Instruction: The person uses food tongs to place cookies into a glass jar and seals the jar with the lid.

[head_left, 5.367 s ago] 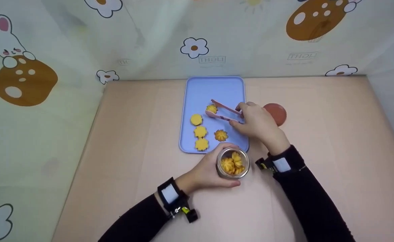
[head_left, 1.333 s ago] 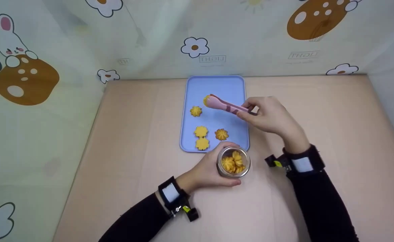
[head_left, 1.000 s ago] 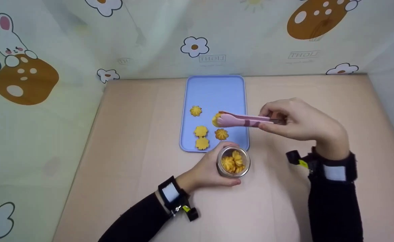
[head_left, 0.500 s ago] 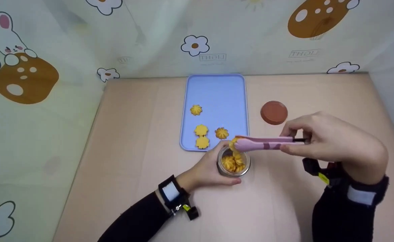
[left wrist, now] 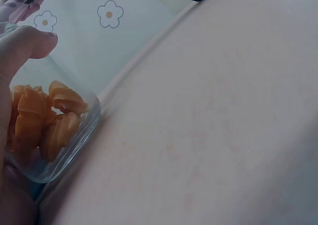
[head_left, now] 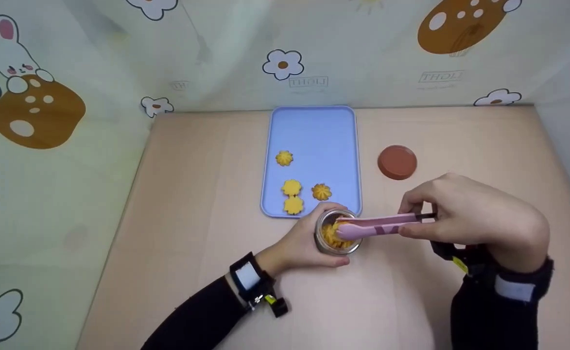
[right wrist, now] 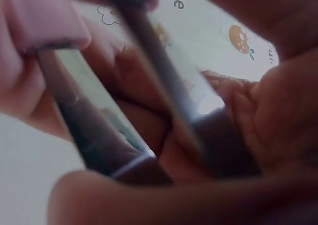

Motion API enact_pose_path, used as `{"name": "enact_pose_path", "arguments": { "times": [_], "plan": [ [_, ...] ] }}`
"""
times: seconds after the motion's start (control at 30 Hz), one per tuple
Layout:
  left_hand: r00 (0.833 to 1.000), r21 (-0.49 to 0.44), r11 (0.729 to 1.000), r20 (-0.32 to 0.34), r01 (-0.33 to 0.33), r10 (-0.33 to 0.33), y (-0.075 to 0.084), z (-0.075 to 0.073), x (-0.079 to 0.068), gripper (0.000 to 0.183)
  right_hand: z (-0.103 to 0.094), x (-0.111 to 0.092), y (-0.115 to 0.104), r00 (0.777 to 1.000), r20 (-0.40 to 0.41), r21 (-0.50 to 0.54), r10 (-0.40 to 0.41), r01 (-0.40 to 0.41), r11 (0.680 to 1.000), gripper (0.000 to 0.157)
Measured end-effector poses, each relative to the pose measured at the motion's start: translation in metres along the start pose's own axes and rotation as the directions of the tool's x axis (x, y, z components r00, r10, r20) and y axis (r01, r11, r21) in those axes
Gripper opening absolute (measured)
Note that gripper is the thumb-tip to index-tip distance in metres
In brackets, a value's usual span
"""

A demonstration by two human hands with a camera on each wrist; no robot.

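Observation:
My left hand (head_left: 304,245) is wrapped round a clear glass jar (head_left: 319,243) in front of the tray. Several yellow flower-shaped cookies (left wrist: 35,118) lie in the jar, seen through its wall in the left wrist view. Pink tongs (head_left: 377,227) are pinched between the thumb and fingers of my right hand (head_left: 464,211). Their tips reach into the jar's mouth, over the cookies; what lies between the tips is mostly hidden. In the right wrist view the tongs' metal arms (right wrist: 164,71) cross the palm.
A blue tray (head_left: 314,136) lies behind the jar, bearing several more cookies, among them one at the upper left (head_left: 284,158) and one at the right (head_left: 321,191). A round brown lid (head_left: 397,162) rests on the table right of the tray. A patterned curtain (head_left: 216,58) borders the table.
The right hand has carried a cookie in the tongs from the tray to the right and down into the jar's mouth. The left hand and jar have stayed put.

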State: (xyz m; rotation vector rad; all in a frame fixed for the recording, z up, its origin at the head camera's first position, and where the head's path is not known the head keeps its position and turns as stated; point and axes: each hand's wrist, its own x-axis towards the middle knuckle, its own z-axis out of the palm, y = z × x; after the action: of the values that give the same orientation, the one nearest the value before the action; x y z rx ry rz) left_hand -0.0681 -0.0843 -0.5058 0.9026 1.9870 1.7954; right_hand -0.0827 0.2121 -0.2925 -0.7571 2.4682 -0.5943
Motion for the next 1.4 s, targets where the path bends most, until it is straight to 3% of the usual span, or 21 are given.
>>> {"name": "enact_pose_path", "arguments": {
  "times": [0.4, 0.7, 0.9, 1.2, 1.4],
  "plan": [
    [0.999, -0.010, 0.999, -0.013, 0.037, -0.037, 0.002, 0.000, -0.001, 0.098, 0.000, -0.002, 0.003, 0.998, -0.057, -0.006, -0.037, 0.037, 0.999, 0.011],
    [1.000, 0.042, 0.999, -0.021, 0.018, -0.017, 0.000, 0.000, -0.001, 0.099, 0.001, 0.002, 0.002, 0.980, -0.162, -0.016, -0.116, 0.115, 0.993, 0.015],
    [1.000, 0.036, 0.999, -0.017, 0.005, -0.004, 0.000, 0.000, -0.001, 0.098, 0.001, 0.009, 0.005, 0.973, -0.193, -0.027, -0.125, 0.122, 0.992, 0.019],
    [0.999, 0.000, 0.999, -0.013, -0.032, 0.032, -0.003, -0.001, 0.000, 0.096, 0.004, 0.035, 0.012, 0.950, -0.291, -0.043, -0.114, 0.106, 0.993, 0.027],
    [1.000, -0.013, 1.000, 0.000, -0.025, 0.025, -0.003, 0.000, -0.001, 0.096, 0.018, 0.068, 0.012, 0.944, -0.326, -0.041, -0.057, 0.046, 0.998, 0.034]
  ]
}}
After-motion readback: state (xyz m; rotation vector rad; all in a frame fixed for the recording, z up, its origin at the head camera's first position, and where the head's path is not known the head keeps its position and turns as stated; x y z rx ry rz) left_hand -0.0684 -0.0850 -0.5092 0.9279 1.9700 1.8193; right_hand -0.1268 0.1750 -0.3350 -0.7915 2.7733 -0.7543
